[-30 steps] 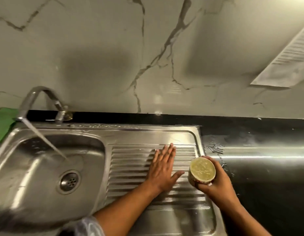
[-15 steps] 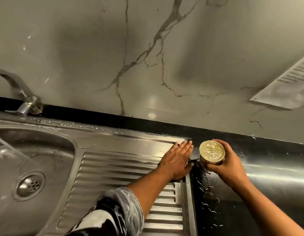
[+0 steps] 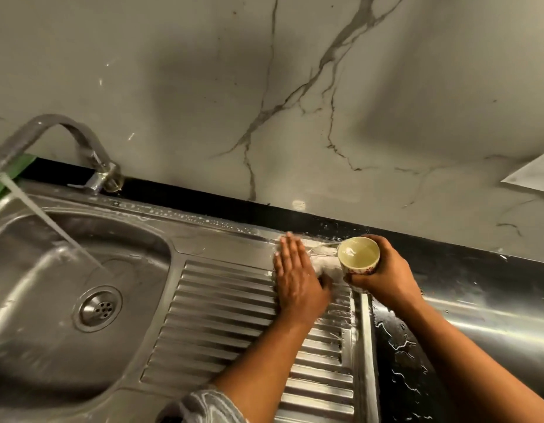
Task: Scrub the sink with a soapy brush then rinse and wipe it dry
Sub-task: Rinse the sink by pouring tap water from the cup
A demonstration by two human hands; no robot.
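**We rinse the back right corner of the sink with a cup and a bare palm.**

Our right hand (image 3: 383,273) is wrapped round a small cream cup with a red-patterned wall (image 3: 358,254), tipped left so a thin stream runs out. Just beside it, our left hand (image 3: 298,282) lies flat with straight fingers on the ribbed drainboard (image 3: 228,315) of the stainless steel sink (image 3: 222,239). The basin (image 3: 51,270), under the running curved metal tap (image 3: 90,154), lies well to the left. The ribs run towards it, so we judge the left hand must sweep that way. We can read no brand, nor any writing on the white sheet (image 3: 536,175).

open basin (image 3: 51,346) left; tap (image 3: 66,138) overhanging it
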